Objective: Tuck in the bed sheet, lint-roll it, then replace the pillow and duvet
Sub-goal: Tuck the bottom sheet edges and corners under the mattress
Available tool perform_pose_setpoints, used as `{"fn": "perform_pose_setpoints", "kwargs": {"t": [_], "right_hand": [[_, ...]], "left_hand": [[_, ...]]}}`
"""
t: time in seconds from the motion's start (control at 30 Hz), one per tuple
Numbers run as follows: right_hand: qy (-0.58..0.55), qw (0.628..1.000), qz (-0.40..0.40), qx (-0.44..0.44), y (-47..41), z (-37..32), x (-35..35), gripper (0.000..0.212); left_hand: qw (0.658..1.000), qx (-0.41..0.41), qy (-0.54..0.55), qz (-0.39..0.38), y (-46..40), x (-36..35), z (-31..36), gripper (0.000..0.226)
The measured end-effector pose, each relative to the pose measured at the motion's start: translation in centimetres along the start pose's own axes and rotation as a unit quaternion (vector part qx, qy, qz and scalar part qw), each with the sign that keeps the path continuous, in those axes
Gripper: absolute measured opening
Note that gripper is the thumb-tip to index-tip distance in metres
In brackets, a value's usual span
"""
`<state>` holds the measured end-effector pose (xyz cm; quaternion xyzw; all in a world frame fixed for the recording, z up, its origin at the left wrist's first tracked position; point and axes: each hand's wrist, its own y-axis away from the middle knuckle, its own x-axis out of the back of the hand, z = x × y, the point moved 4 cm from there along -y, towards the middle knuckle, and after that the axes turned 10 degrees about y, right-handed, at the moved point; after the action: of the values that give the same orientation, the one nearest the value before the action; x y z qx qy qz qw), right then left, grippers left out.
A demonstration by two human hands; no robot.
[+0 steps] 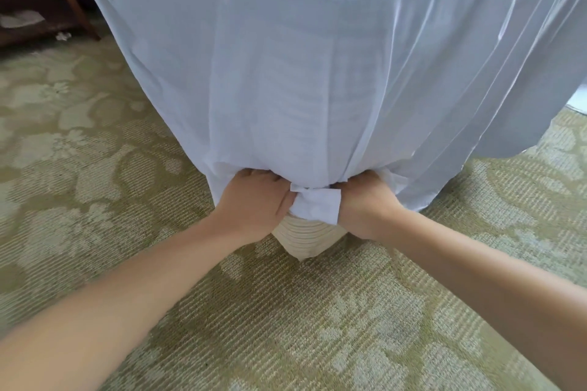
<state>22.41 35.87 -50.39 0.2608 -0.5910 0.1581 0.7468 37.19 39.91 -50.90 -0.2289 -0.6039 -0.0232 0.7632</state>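
Tucking is the step in hand: the bed sheet (301,79) drapes over the bed corner (301,240), its hem bunched just above. The left hand (254,200) and right hand (365,203) grip that bunch, fingers curled. Next, likely push it under the mattress.

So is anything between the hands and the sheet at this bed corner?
Nothing visible. The left hand and right hand already grip the gathered white sheet at the corner, above the beige bed base.
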Motion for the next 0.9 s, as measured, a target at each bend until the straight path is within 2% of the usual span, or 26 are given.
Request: {"fn": "perform_pose_setpoints", "kwargs": {"t": [0.03, 0.1, 0.17, 0.23, 0.3, 0.4, 0.67, 0.8, 0.9], "right_hand": [[0.003, 0.999, 0.032, 0.007, 0.3, -0.3, -0.1, 0.025], [-0.015, 0.987, 0.161, 0.017, 1.3, -0.1, -0.4, 0.028], [-0.067, 0.958, 0.275, 0.042, 3.5, 0.4, -1.6, 0.031], [-0.068, 0.935, 0.330, 0.107, 5.7, 0.0, -3.2, 0.036], [-0.018, 0.926, 0.337, 0.168, 6.6, -0.9, -4.4, 0.045], [0.015, 0.940, 0.294, 0.171, 5.6, -2.0, -4.5, 0.048], [-0.026, 0.965, 0.250, 0.068, 2.1, -2.2, -1.8, 0.043], [-0.013, 0.977, 0.197, 0.075, 1.7, -1.9, -1.5, 0.048], [0.009, 0.976, 0.198, 0.090, 3.3, -1.7, -1.9, 0.055]], "left_hand": [[1.000, 0.000, -0.010, 0.005, 0.2, 0.1, 0.2, 0.041], [1.000, -0.003, 0.000, 0.031, 1.0, 0.3, 0.7, 0.037], [0.996, -0.028, 0.019, 0.084, 2.6, 0.5, 1.0, 0.026], [0.991, -0.069, 0.017, 0.113, 4.5, 0.3, 1.2, 0.028], [0.990, -0.118, 0.000, 0.083, 5.3, -0.3, 1.3, 0.040], [0.990, -0.135, -0.019, 0.027, 5.1, -1.2, 1.4, 0.053], [0.998, -0.029, -0.026, -0.053, 2.0, -0.9, 0.5, 0.059], [0.995, -0.011, -0.058, -0.082, 1.8, -0.6, 0.6, 0.065], [0.993, -0.031, -0.078, -0.080, 3.0, -0.2, 0.7, 0.063]]}}
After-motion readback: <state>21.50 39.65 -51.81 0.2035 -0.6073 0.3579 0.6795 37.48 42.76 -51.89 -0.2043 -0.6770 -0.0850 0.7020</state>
